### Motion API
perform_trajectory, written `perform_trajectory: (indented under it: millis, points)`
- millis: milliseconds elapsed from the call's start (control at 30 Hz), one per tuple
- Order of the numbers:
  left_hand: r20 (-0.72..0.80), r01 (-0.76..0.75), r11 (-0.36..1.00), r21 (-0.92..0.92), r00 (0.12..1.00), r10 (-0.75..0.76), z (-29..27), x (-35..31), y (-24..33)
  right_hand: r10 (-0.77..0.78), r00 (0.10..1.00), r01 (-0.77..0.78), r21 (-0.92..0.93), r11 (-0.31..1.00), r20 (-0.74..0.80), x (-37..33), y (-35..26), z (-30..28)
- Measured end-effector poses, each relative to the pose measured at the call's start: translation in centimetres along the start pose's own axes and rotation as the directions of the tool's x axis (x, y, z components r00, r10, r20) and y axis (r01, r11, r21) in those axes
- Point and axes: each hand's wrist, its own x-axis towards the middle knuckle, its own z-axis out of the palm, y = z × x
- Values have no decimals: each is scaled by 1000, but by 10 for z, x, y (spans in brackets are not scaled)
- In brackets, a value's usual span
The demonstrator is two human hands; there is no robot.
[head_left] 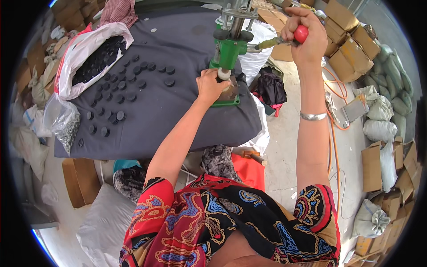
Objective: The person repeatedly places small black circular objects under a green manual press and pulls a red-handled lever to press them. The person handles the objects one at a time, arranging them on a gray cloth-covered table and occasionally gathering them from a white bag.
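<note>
A green hand press (pixel 232 51) stands at the far right part of the dark cloth-covered table. My right hand (pixel 307 42) is raised beside it, closed around the press lever (pixel 269 43) by its red ball knob (pixel 301 34); the index finger sticks out. My left hand (pixel 211 86) is at the press base, fingers curled beside the white die (pixel 224 74). Between thumb and fingers shows the edge of a black disc (pixel 220 80), partly hidden. Several loose black discs (pixel 131 97) lie spread over the cloth left of my left hand.
A white sack (pixel 66 84) full of black pieces lies open at the table's left. Below it sits a clear bag of small metal parts (pixel 66 129). Cardboard boxes (pixel 351 58) and filled sacks line the right side. An orange hose (pixel 336 155) runs along the floor.
</note>
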Motion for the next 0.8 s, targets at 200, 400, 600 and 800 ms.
perform_trajectory:
  millis: [200,400,600,800]
  points:
    - [-39,-42,996,-77,998,39,-25,-12,5,-154,985,154,5,988,79,-68,9,-7]
    - [-235,-48,948,313,964,126,-80,-27,-54,-448,864,496,-235,836,230,-163,62,-22]
    - [-98,61,841,538,995,-10,-93,-26,-86,-265,945,316,-330,889,191,-144,33,-19]
    - [-93,89,875,476,994,-51,-92,-18,-84,29,998,-17,-192,981,57,-37,-11,3]
